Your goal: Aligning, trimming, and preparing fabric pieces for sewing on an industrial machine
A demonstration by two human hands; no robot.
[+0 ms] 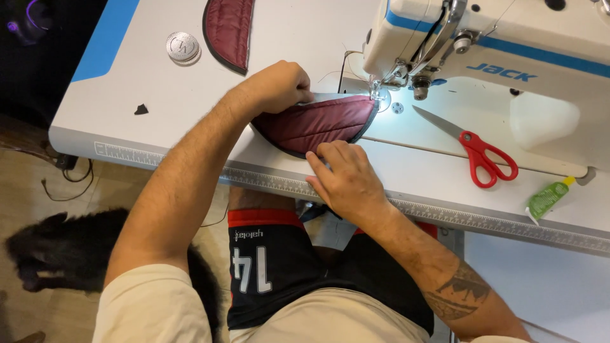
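A curved maroon quilted fabric piece (314, 124) with a dark edge lies on the white sewing table (159, 101), its right tip under the presser foot (380, 95) of the sewing machine (495, 38). My left hand (276, 86) presses on its far left edge, fingers curled over the fabric. On the near edge of the piece rests my right hand (346, 178), fingers flat and pinching the border.
Red-handled scissors (473, 149) lie right of the needle. A green tube (546, 198) sits near the table's front right edge. A second maroon quilted piece (229, 28) and a round metal disc (183, 47) lie at the back. A dark animal (63, 251) is on the floor at left.
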